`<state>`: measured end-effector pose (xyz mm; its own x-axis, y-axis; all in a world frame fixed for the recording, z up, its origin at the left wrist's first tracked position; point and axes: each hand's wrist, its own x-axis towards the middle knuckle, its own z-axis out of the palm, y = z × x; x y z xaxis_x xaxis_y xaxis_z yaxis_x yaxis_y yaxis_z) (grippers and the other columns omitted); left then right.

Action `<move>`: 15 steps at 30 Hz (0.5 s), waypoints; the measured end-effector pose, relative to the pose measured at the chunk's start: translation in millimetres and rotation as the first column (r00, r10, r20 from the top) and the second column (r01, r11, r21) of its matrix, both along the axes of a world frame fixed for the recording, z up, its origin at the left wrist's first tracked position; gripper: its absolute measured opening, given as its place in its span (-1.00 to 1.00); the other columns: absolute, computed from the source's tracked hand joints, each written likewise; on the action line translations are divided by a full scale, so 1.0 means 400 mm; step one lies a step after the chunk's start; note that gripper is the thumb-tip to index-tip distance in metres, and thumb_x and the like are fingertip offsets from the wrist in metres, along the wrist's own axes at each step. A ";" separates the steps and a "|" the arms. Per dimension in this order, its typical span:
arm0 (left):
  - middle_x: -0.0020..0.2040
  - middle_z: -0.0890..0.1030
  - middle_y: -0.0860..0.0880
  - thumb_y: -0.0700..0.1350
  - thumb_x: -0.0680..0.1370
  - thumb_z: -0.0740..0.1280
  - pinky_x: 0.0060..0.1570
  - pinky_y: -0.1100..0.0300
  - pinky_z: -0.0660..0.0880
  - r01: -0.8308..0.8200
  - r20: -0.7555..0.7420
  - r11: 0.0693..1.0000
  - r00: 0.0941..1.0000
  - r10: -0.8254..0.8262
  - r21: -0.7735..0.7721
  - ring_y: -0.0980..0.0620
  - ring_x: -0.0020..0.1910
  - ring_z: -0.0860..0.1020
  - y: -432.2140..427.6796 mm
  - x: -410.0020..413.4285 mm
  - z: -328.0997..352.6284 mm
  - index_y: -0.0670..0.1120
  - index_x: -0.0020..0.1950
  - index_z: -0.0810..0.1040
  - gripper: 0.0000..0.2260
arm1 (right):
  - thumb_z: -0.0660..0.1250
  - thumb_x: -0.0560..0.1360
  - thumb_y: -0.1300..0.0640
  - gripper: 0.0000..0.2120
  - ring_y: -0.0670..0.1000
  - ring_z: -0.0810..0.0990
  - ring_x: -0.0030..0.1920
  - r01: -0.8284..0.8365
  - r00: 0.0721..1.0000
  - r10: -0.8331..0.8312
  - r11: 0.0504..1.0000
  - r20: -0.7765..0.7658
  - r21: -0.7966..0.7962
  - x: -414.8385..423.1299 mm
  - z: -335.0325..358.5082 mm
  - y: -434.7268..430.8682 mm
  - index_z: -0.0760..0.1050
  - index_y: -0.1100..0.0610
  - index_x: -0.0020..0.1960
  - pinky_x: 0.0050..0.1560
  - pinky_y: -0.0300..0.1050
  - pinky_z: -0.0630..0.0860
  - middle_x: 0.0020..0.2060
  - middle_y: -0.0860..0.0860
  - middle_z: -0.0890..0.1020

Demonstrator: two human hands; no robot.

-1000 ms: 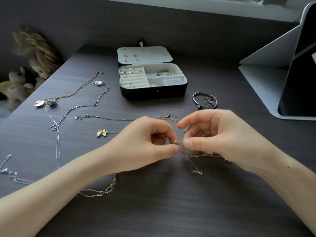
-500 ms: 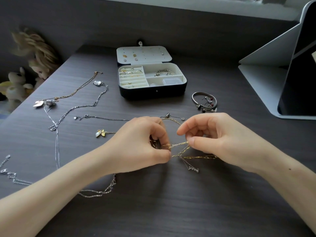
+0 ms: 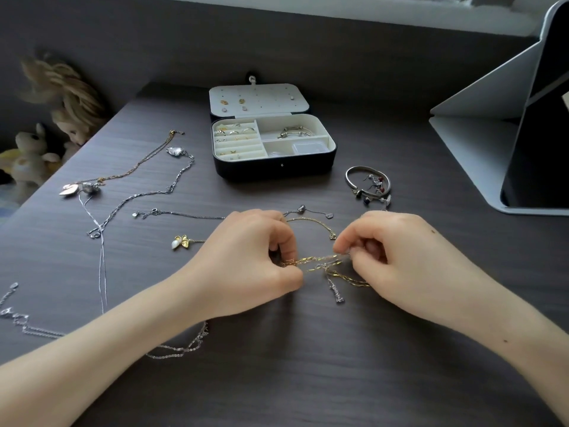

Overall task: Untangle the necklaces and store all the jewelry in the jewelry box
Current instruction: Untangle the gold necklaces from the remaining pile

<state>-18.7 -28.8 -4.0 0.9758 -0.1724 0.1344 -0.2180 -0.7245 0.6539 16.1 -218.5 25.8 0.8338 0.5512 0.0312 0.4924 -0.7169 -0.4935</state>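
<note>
Tabletop (image 3: 308,380): dark wood grain; everything was carried on it.
Silver chain (image 3: 181,349): was laid at the near left, partly hidden under the left forearm.
Left hand (image 3: 246,263): fingers were curled in, and one end of the tangle (image 3: 317,261) was pinched between thumb and fingertips.
Right hand (image 3: 409,260): was curled likewise, with the other end of the tangle pinched.
Tangle: gold strands were stretched between the two hands at the middle of the tabletop; a short silver piece was hung from them.
Pendant (image 3: 179,242): pearl and gold, was laid just left of the left hand.
Necklaces (image 3: 135,195): silver and gold, were spread loose over the left side.
Bangle (image 3: 368,183): was laid beyond the right hand, with small charms inside its ring.
Box (image 3: 277,167): was set open at the far middle, well apart from both hands; rings (image 3: 235,131) were held in the left slots, a bracelet (image 3: 294,132) in the back right compartment, and earrings (image 3: 224,102) on the lid (image 3: 271,100).
</note>
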 end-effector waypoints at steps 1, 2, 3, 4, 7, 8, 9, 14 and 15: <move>-0.31 0.49 0.07 0.16 0.15 0.14 -0.21 0.26 0.33 -0.010 -0.001 1.000 1.000 0.010 -0.018 0.08 -0.23 0.45 0.001 0.001 -0.002 0.08 -0.46 0.39 -0.82 | 0.27 0.45 0.25 -0.79 -0.27 0.44 -0.34 0.020 0.999 -0.019 1.000 -0.038 0.021 -0.001 0.002 0.001 0.59 -0.01 -0.21 -0.29 -0.44 0.32 -0.48 -0.18 0.45; -0.32 0.48 0.08 0.15 0.15 0.15 -0.23 0.28 0.31 -0.017 -0.003 0.999 1.000 0.017 -0.039 0.09 -0.24 0.44 0.001 0.001 -0.001 0.08 -0.46 0.39 -0.83 | 0.28 0.44 0.25 -0.79 -0.23 0.44 -0.40 0.044 0.995 -0.040 0.998 -0.093 0.049 0.000 0.005 0.002 0.59 -0.01 -0.25 -0.33 -0.42 0.34 -0.51 -0.17 0.47; -0.32 0.47 0.10 0.14 0.17 0.17 -0.25 0.29 0.30 -0.023 -0.005 0.998 1.000 0.023 -0.056 0.09 -0.25 0.44 0.001 0.001 -0.002 0.07 -0.46 0.38 -0.84 | 0.29 0.43 0.26 -0.79 -0.20 0.43 -0.45 0.070 0.986 -0.056 0.994 -0.155 0.086 0.001 0.008 0.002 0.59 0.00 -0.26 -0.37 -0.41 0.35 -0.52 -0.16 0.49; -0.32 0.46 0.11 0.12 0.19 0.19 -0.26 0.29 0.30 -0.030 -0.008 0.997 1.000 0.030 -0.068 0.10 -0.27 0.43 0.000 0.001 -0.002 0.06 -0.45 0.38 -0.85 | 0.30 0.44 0.27 -0.79 -0.19 0.43 -0.47 0.095 0.974 -0.066 0.987 -0.218 0.129 0.004 0.011 0.002 0.60 0.01 -0.25 -0.40 -0.40 0.36 -0.51 -0.14 0.51; -0.34 0.45 0.08 0.08 0.25 0.23 -0.28 0.26 0.30 -0.046 0.001 0.994 0.999 0.046 -0.095 0.08 -0.29 0.41 -0.003 0.000 -0.005 0.01 -0.42 0.38 -0.84 | 0.31 0.46 0.35 -0.77 -0.17 0.43 -0.47 0.161 0.914 -0.013 0.929 -0.405 0.333 0.006 0.015 0.002 0.62 0.04 -0.16 -0.39 -0.35 0.36 -0.48 -0.14 0.55; -0.35 0.44 0.07 0.10 0.26 0.24 -0.28 0.26 0.29 -0.041 0.013 0.994 0.999 0.043 -0.101 0.08 -0.29 0.41 -0.004 -0.001 -0.006 0.00 -0.42 0.38 -0.81 | 0.31 0.46 0.38 -0.76 -0.14 0.40 -0.48 0.186 0.893 0.014 0.899 -0.450 0.397 0.007 0.015 0.002 0.63 0.07 -0.15 -0.38 -0.31 0.34 -0.48 -0.14 0.54; -0.36 0.43 0.07 0.13 0.27 0.24 -0.28 0.26 0.28 -0.033 0.031 0.994 0.999 0.036 -0.101 0.09 -0.30 0.41 -0.005 -0.002 -0.008 -0.01 -0.41 0.37 -0.77 | 0.32 0.45 0.39 -0.77 -0.10 0.38 -0.47 0.206 0.879 0.034 0.872 -0.476 0.443 0.008 0.014 0.002 0.63 0.09 -0.14 -0.37 -0.26 0.33 -0.48 -0.13 0.53; -0.38 0.44 0.07 0.18 0.34 0.24 -0.22 0.17 0.32 0.006 0.113 0.999 0.994 -0.002 -0.043 0.08 -0.28 0.43 -0.007 -0.005 -0.012 0.02 -0.41 0.38 -0.73 | 0.41 0.31 0.25 -0.84 -0.05 0.38 -0.43 0.201 0.838 0.170 0.787 -0.519 0.583 0.020 0.010 -0.006 0.66 0.12 -0.12 -0.34 -0.28 0.40 -0.33 -0.03 0.59; -0.36 0.46 0.06 0.17 0.36 0.24 -0.20 0.15 0.34 0.009 0.124 0.999 0.992 -0.004 -0.037 0.07 -0.27 0.44 -0.007 -0.005 -0.013 0.02 -0.41 0.40 -0.73 | 0.38 0.30 0.23 -0.81 -0.05 0.38 -0.41 0.205 0.823 0.193 0.776 -0.534 0.597 0.022 0.008 -0.009 0.67 0.12 -0.11 -0.33 -0.30 0.40 -0.32 -0.02 0.59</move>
<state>-20.7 -31.5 -9.3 0.9500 -0.1715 0.2610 -0.3041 -0.6981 0.6482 25.1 -222.0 29.0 0.8158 0.5701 -0.0972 -0.0025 -0.1646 -0.9864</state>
